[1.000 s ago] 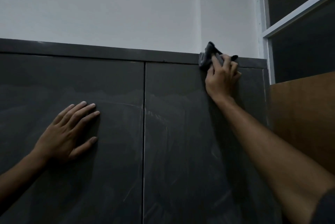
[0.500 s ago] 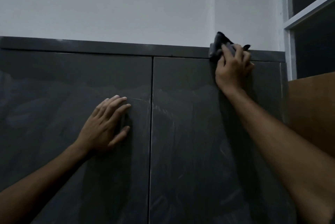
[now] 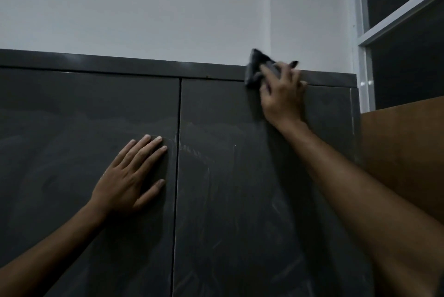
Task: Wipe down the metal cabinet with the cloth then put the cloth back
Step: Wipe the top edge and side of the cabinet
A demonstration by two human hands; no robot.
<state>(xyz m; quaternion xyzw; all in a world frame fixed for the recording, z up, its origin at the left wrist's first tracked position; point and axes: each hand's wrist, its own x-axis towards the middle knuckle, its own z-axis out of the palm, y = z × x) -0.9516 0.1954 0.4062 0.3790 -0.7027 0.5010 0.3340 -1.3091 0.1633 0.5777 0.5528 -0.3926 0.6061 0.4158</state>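
A small, crumpled dark grey cloth (image 3: 255, 68) is pressed against the top front rim of a tall dark grey metal cabinet (image 3: 240, 176), high on the right-hand door, just above where door and rim meet. The cloth is gripped by the right hand (image 3: 281, 94), whose fingers are curled over its right part, so that only a bunched corner shows to the left of and above the fingers. The left hand (image 3: 129, 176) is laid flat and released, fingers straight, on the left door just beside the central gap, well apart from the cloth.

Faint pale smears are seen across both doors, so much surface is judged still unwiped. With the arm stretched high, the cloth could slip out from under the fingers and drop, perhaps behind the cabinet; the bunching leaves little fabric in contact, so streaks may be missed. The doors could shift if the bracing palm is lifted.

A white wall (image 3: 144, 8) rises behind; a brown wooden panel (image 3: 403, 152) and a white-framed dark window (image 3: 408, 32) stand to the right.
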